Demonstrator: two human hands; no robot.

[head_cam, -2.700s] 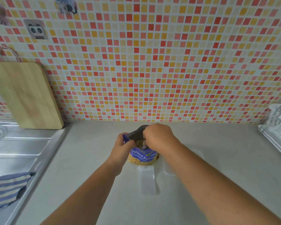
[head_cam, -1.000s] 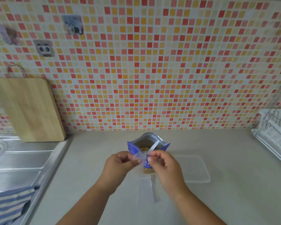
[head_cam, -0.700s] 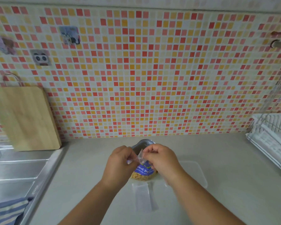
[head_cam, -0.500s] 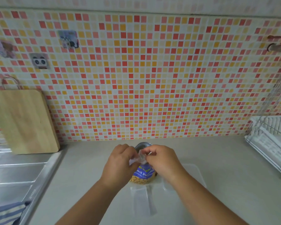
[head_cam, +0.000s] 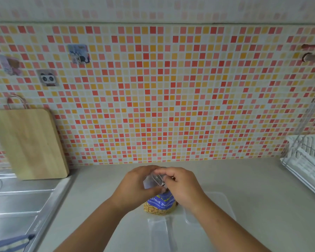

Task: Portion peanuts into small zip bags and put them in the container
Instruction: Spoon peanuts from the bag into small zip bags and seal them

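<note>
A blue bag of salted peanuts (head_cam: 160, 204) stands on the counter, its clear lower part showing the nuts. Just above its mouth I hold a small clear zip bag (head_cam: 153, 180) between both hands. My left hand (head_cam: 135, 186) pinches the zip bag's left side and my right hand (head_cam: 180, 186) pinches its right side. A clear plastic container (head_cam: 220, 202) lies on the counter behind my right wrist. More flat clear zip bags (head_cam: 160, 231) lie in front of the peanut bag.
A wooden cutting board (head_cam: 29, 142) leans on the tiled wall at the left, above a steel sink drainboard (head_cam: 22, 202). A striped cloth (head_cam: 9, 244) lies at the lower left. A white dish rack (head_cam: 307, 160) stands at the right edge.
Both hands lifted the small zip bag from in front of the peanut bag to above its mouth. The view tilted upward, so hands and bag sit lower in the frame.
</note>
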